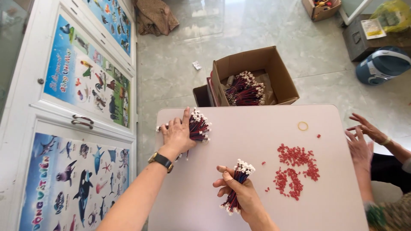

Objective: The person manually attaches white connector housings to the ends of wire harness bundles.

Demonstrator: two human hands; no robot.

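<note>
Pressing flat, left hand (176, 133) lies open on wire pile (198, 126) at worktop (257, 171) edge; right hand (240, 193) grips small wire bundle (238, 184)

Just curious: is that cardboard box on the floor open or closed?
Open: the cardboard box has its flaps spread, and wire bundles show inside.

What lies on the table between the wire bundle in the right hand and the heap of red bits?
Between the wire bundle in the right hand and the red bits, the head view shows bare table.
</note>
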